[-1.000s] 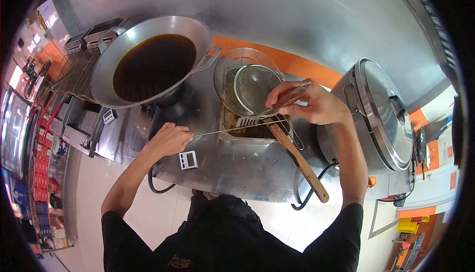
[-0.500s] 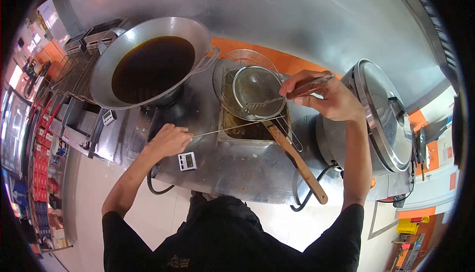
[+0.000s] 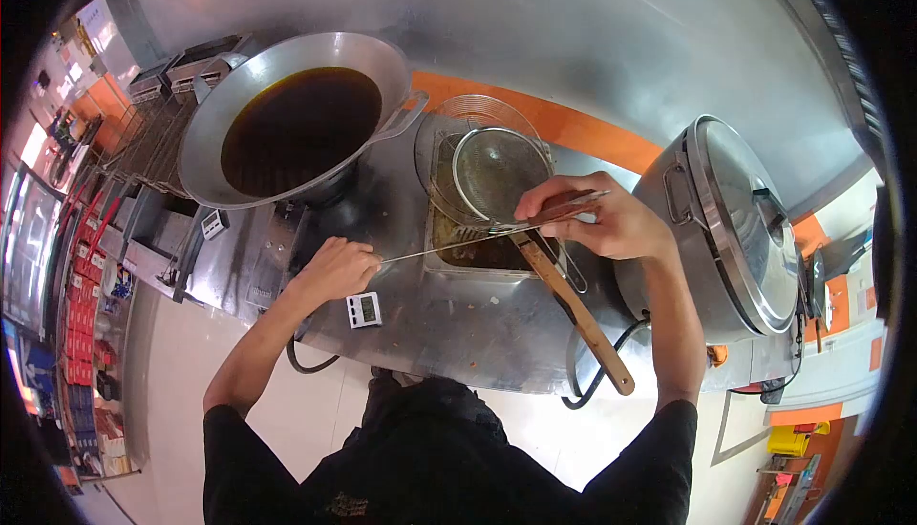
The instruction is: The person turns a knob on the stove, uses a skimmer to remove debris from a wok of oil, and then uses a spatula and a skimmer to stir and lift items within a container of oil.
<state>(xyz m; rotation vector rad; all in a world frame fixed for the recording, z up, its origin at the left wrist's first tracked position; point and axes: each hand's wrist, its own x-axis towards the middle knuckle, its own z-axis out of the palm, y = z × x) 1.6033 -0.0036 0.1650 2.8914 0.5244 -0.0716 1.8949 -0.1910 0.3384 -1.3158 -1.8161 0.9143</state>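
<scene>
My left hand [image 3: 341, 267] is closed on one end of a thin metal rod [image 3: 420, 256], just above the counter by a small white timer [image 3: 364, 310]. The rod reaches right over a rectangular tray [image 3: 437, 262] of dark liquid. In my right hand [image 3: 611, 219] is a brush-like tool with a brown handle [image 3: 570, 208], its toothed end low over the tray, close to the rod. A round mesh strainer [image 3: 499, 170] lies across the tray. The strainer's long wooden handle, or another tool's, [image 3: 573, 310] slants toward the counter's front edge.
A wide metal wok [image 3: 202, 157] of dark liquid stands at the back left, with wire racks [image 3: 153, 138] beyond it. A large lidded pot [image 3: 659, 281] is at the right. Another timer [image 3: 214, 225] sits left, and a black hose [image 3: 611, 358] loops over the front edge.
My right hand has moved down and left, bringing the tool's toothed end lower, near the rod. My left hand still holds the rod in almost the same place.
</scene>
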